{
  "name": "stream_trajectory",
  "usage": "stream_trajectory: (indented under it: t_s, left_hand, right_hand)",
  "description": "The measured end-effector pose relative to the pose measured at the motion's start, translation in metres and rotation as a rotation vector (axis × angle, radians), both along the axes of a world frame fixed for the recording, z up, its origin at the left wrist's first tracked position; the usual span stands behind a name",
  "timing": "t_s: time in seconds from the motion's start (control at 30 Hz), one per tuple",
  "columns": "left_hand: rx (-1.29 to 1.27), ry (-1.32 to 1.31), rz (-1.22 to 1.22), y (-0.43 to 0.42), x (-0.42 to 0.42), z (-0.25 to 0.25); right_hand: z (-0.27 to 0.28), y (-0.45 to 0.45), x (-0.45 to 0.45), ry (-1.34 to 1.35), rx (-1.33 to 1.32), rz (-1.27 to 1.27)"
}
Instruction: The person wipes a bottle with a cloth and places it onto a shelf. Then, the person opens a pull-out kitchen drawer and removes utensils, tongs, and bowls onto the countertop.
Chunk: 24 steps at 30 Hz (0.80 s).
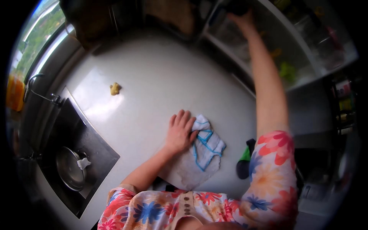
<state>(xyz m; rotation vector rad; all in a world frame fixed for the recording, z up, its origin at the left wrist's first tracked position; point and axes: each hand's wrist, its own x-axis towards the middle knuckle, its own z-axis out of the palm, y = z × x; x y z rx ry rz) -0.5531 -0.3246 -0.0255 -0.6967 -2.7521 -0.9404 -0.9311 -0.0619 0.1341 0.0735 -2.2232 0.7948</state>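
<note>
My left hand (179,132) lies flat on the pale countertop (153,73), fingers stretched out. Its thumb touches a crumpled white cloth with blue edging (209,143). Below the cloth, a thin greyish sheet or damp patch (191,172) is spread on the counter. High at the upper right, my right hand (243,20) reaches to a rack with light-coloured rails (230,51). Its fingers bend about a dark thing (235,7) that is too dim to name.
A knobbly yellow-brown piece like ginger root (115,89) sits on the counter. To the left is a dark sink (101,153) holding a round metal pan (71,170), below a faucet (55,99). A green-and-dark item (243,165) lies near my right sleeve.
</note>
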Motion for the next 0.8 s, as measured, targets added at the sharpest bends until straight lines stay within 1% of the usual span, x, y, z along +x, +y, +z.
stream_trajectory:
  t_s: [0.07,0.17,0.27,0.37,0.47,0.57,0.67,0.7,0.77,0.8]
  left_hand:
    - [0.000,-0.004,0.001,0.000,0.000,0.000]
    - [0.004,-0.002,0.001,0.000,0.000,0.001]
    - [0.009,0.005,-0.006,-0.001,0.000,0.001]
    - [0.011,-0.004,-0.006,-0.001,0.000,0.001]
    - [0.014,-0.003,-0.002,-0.001,0.000,-0.001]
    - [0.009,-0.006,-0.002,-0.002,0.000,0.001]
    - [0.013,-0.015,-0.001,-0.002,-0.001,0.002]
    - [0.015,-0.007,0.005,-0.001,0.000,0.001]
    - [0.020,0.014,0.011,0.000,0.000,-0.001]
    - [0.018,0.013,0.005,0.000,0.000,-0.001]
  right_hand:
    - [0.040,-0.048,0.057,-0.313,-0.047,-0.201]
    - [0.051,-0.069,0.077,-0.316,-0.013,-0.332]
    - [0.040,-0.082,0.072,-0.215,0.042,-0.464]
    - [0.051,-0.088,0.086,-0.276,-0.022,-0.330]
    - [0.044,-0.071,0.074,-0.269,0.019,-0.318]
    - [0.047,-0.061,0.077,-0.315,-0.054,-0.330]
    - [0.010,-0.015,0.039,-0.042,-0.230,0.031]
    - [0.019,-0.022,0.053,-0.147,-0.208,-0.062]
    - [0.058,-0.058,0.084,-0.395,-0.058,-0.383]
    - [0.067,-0.075,0.093,-0.516,0.017,-0.541]
